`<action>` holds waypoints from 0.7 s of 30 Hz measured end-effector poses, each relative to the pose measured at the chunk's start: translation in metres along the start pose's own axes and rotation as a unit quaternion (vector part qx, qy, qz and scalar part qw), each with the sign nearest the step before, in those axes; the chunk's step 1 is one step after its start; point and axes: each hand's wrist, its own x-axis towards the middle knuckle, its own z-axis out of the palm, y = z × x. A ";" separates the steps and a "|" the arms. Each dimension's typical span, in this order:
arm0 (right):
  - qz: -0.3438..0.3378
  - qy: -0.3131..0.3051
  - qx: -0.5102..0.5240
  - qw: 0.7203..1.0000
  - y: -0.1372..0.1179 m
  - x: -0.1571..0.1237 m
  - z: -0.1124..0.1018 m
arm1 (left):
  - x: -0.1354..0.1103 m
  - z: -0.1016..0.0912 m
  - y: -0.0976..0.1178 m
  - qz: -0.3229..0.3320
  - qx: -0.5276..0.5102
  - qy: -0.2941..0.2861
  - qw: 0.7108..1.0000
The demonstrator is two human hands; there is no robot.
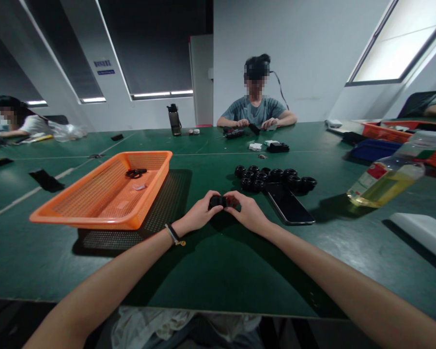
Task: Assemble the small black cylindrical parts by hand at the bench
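Observation:
My left hand (198, 213) and my right hand (247, 211) meet over the green table (218, 271), both pinched on a small black round part (218, 200) held between their fingertips. A cluster of several similar black round parts (274, 177) lies just beyond my right hand. An orange mesh basket (105, 191) stands to the left of my left hand, with a black ring piece (135, 172) and a small pale piece inside. A bracelet circles my left wrist.
A dark phone (288, 204) lies face up right of my hands. A bottle of yellow liquid (388, 177) lies further right. A person sits across the table handling small parts; another sits far left. Orange and blue trays (388, 138) stand at the back right.

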 end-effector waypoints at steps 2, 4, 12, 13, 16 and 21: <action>0.002 -0.002 0.002 1.000 -0.001 0.000 -0.001 | 0.000 0.000 -0.001 0.000 0.001 0.000 1.000; 0.002 -0.003 0.003 1.000 -0.001 0.000 -0.001 | 0.000 0.000 -0.001 -0.001 0.000 -0.001 1.000; 0.009 -0.002 0.006 1.000 0.000 0.001 0.000 | 0.000 0.000 0.001 -0.001 0.003 0.000 1.000; 0.009 0.000 0.007 1.000 0.000 0.001 0.000 | 0.000 0.000 0.001 -0.002 0.003 0.001 1.000; 0.005 0.002 0.012 1.000 0.000 0.001 0.000 | 0.000 0.000 0.000 -0.002 -0.001 0.002 1.000; 0.011 -0.008 0.012 1.000 -0.001 0.001 -0.001 | 0.000 0.000 -0.001 -0.002 -0.004 0.000 1.000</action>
